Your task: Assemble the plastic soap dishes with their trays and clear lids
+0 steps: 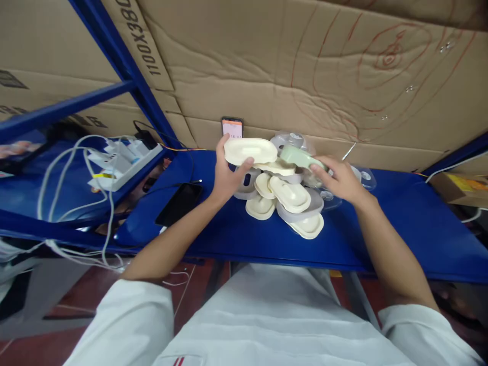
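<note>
My left hand [225, 175] grips a cream oval plastic shell [249, 151] and holds it above a heap. My right hand [340, 179] is closed on a pale green oval piece [301, 157] just to the right of that shell. Below and between both hands lies a pile of cream and grey oval shells [290, 201] on the blue shelf [247, 234]. Some clear round plastic pieces [292, 138] sit behind the pile, partly hidden by the hands.
A black phone [179, 203] lies flat left of the pile. A second phone [232, 127] stands lit against the cardboard wall [305, 66]. A white power strip [120, 163] with cables sits at far left beside a blue rack post [125, 66].
</note>
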Demonstrator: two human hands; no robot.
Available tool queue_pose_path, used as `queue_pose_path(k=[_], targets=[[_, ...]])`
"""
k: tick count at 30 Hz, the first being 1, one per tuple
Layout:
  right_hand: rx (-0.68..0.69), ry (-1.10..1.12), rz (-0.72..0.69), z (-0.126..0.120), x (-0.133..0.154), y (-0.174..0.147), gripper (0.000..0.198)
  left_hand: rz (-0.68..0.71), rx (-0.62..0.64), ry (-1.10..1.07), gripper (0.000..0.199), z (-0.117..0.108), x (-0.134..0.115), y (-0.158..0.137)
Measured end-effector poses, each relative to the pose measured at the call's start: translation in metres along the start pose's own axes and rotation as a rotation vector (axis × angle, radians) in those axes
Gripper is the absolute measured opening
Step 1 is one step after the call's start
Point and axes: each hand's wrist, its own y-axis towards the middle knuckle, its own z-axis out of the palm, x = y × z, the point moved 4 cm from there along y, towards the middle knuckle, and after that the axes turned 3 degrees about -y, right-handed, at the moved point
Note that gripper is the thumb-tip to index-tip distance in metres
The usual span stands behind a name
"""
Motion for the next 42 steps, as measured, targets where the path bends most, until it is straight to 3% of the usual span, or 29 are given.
queue_pose_path(k=[5, 9, 16, 20, 22, 25, 29, 33, 36, 42], targets=[[0.023, -0.014, -0.011, 0.024, -0.023, -0.027, 0.053, -0.198, 0.149, 0.137, 0.093, 0.009, 0.025, 0.000], [0.017, -0.127, 0.017, 0.033, -0.025, -0.029, 0.053, -0.134, 0.211, 0.216, 0.091, 0.014, 0.026, -0.005], [-0.009, -0.166, 0.016, 0.014, -0.023, -0.034, 0.050, -0.002, 0.210, 0.260, 0.096, 0.015, 0.020, -0.007], [-0.001, -0.165, -0.011, 0.008, -0.025, -0.039, 0.056, 0.197, 0.120, 0.374, 0.085, 0.011, -0.004, -0.010], [-0.037, -0.154, -0.024, 0.004, -0.020, -0.041, 0.054, 0.366, 0.111, 0.420, 0.067, 0.009, -0.023, -0.014], [-0.141, -0.155, -0.047, -0.004, -0.002, -0.050, 0.044, 0.663, 0.264, 0.413, 0.026, 0.016, -0.054, -0.029], [-0.227, -0.174, -0.131, -0.005, 0.031, -0.085, 0.025, 0.914, 0.493, 0.291, 0.020, 0.031, -0.088, -0.065], [-0.079, -0.225, -0.191, 0.018, 0.054, -0.131, 0.014, 0.993, 0.614, 0.228, 0.024, 0.043, -0.105, -0.091], [0.034, -0.312, -0.169, 0.036, 0.059, -0.150, 0.033, 0.997, 0.614, 0.233, 0.021, 0.045, -0.105, -0.092], [-0.102, -0.173, -0.083, 0.038, 0.047, -0.153, 0.010, 0.961, 0.601, 0.254, 0.016, 0.042, -0.099, -0.088]])
